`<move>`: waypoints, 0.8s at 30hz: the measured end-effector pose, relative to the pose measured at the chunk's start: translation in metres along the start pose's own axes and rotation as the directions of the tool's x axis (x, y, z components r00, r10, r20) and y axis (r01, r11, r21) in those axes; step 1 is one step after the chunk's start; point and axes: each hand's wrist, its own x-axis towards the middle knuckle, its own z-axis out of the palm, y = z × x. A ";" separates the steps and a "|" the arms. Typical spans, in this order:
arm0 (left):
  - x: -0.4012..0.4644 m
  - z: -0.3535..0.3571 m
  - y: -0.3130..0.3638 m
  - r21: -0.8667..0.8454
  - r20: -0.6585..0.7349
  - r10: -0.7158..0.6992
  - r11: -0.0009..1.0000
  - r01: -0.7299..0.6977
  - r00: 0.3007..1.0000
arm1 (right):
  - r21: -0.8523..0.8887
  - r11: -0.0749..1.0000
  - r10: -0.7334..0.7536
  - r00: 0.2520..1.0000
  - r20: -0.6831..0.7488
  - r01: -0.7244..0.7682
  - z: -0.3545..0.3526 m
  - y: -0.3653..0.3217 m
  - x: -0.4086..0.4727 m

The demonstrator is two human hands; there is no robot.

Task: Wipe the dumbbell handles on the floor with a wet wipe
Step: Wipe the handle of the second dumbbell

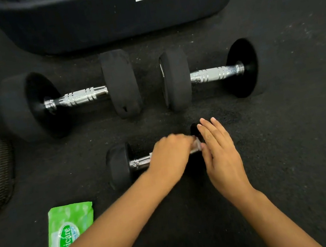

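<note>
L hand (170,155) grips wipe (196,146) on handle (140,161) — R hand (219,152) flat

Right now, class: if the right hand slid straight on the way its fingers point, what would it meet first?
The right hand rests open on the small dumbbell's right end, fingers pointing away and slightly left. Beyond them lies bare floor, then probably the far right dumbbell, around its inner weight, though depth is uncertain.
</note>
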 end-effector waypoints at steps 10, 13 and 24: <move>0.015 -0.002 -0.007 -0.010 0.100 -0.052 0.999 0.053 0.994 | -0.037 0.999 -0.002 1.000 0.006 0.002 0.000 -0.003 0.003; -0.018 0.021 -0.004 0.057 -0.165 0.162 0.986 -0.154 0.973 | -0.018 1.000 0.010 1.000 0.000 -0.010 0.001 -0.003 0.000; -0.032 0.039 -0.015 0.201 -0.407 0.400 0.916 -0.347 0.821 | 0.012 1.000 0.022 0.999 0.031 -0.022 0.000 -0.002 0.000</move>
